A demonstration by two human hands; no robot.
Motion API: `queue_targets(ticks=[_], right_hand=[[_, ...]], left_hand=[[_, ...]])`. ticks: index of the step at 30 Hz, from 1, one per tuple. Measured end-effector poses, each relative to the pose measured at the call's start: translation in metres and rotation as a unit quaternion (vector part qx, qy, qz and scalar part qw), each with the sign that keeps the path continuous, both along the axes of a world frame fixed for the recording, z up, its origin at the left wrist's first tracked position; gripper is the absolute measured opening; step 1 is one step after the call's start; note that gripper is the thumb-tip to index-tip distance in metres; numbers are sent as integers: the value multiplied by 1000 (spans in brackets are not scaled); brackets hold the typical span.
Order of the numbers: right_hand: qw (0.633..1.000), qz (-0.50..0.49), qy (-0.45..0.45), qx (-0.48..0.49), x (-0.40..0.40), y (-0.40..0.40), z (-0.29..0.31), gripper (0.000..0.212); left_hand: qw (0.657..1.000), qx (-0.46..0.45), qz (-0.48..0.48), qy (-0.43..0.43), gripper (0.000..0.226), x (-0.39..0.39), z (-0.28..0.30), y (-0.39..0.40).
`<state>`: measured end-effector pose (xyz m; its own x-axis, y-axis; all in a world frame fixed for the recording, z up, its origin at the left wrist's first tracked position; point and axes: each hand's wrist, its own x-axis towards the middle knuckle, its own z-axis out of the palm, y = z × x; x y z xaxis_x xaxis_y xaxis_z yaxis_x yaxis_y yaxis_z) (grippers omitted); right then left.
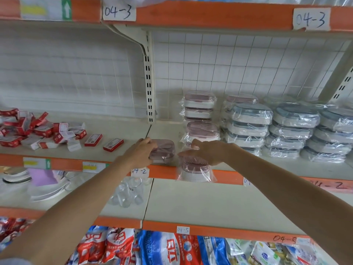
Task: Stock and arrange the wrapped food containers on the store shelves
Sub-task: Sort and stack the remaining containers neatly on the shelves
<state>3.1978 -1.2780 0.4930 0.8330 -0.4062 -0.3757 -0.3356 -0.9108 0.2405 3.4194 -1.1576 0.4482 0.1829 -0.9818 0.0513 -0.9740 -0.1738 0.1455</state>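
Cream metal store shelving with orange price rails fills the view, backed by a white wire grid; handwritten paper labels read 04-3 on the top rail (pixel 311 19) and 04-2 on the middle rail (pixel 140 171). The middle shelf (pixel 122 155) carries the goods. At nine o'clock on it lies a loose heap of small red-and-white boxes (pixel 44 131). At three o'clock stand stacks of grey-lidded containers (pixel 294 129) in clear wrap, and just at their left, toward twelve o'clock, stacks of pink-lidded containers (pixel 200 115).

At the shelf's front edge, the left hand (pixel 142 152) curls its fingers round a wrapped pink-lidded container (pixel 164 150) that sits on the shelf. The right hand (pixel 208 152) grips the top of another pink-lidded wrapped container (pixel 194 171), held just in front of the rail.

On the shelf below, at seven o'clock, are clear glasses (pixel 128 194) and plates (pixel 17 176). Bright printed bags (pixel 162 247) fill the bottom tier.
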Motion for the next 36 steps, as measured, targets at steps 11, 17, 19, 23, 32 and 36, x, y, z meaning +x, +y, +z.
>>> queue_targets(ticks=[11, 17, 19, 23, 32, 36], right_hand=[[959, -103, -190, 186, 1, 0, 30, 83], [950, -123, -284, 33, 6, -38, 58, 78], [943, -160, -291, -18, 11, -50, 56, 88], [942, -187, -279, -17, 20, -72, 49, 78], [954, -172, -244, -1, 30, -84, 34, 60], [959, -166, -225, -51, 24, -79, 32, 67]], left_hand=[[997, 19, -15, 76, 53, 16, 1, -10], [992, 17, 7, 121, 53, 18, 1, -18], [993, 20, 12, 114, 52, 16, 1, -20], [994, 26, 17, 100, 54, 12, 2, -24], [992, 46, 35, 110, 96, 20, 4, -24], [992, 93, 16, 81, 94, 20, 9, -28]])
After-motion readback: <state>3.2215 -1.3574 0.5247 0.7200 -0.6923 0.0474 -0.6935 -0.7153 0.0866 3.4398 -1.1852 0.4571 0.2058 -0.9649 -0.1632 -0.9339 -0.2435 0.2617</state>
